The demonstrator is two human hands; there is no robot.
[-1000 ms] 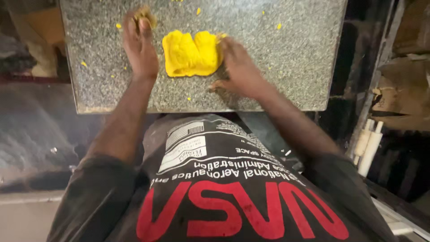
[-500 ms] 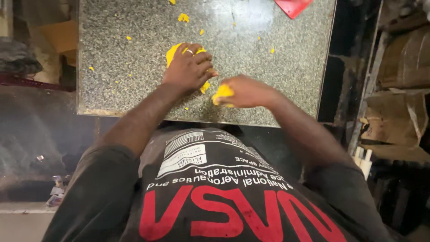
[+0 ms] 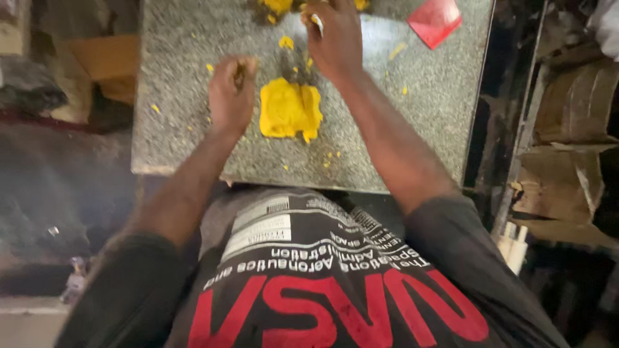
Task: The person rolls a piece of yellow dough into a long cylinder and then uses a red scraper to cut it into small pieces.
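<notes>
A flattened lump of yellow dough (image 3: 289, 110) lies on the speckled grey stone slab (image 3: 187, 135). My left hand (image 3: 231, 95) rests just left of the lump, its fingers curled shut; I cannot tell whether anything is in it. My right hand (image 3: 334, 37) is stretched to the far side of the slab, fingers closed around a small whitish-yellow bit near another yellow pile (image 3: 278, 6) at the top edge. Yellow crumbs (image 3: 285, 42) are scattered over the slab.
A red flat scraper (image 3: 435, 20) lies at the slab's far right corner. Brown cardboard boxes (image 3: 567, 154) stand to the right of the slab, a cardboard piece (image 3: 103, 61) to the left. A dark floor lies left of me.
Both hands have come off the yellow lump. My right hand has reached to the far edge and my left has moved to the lump's left side. The view has shifted.
</notes>
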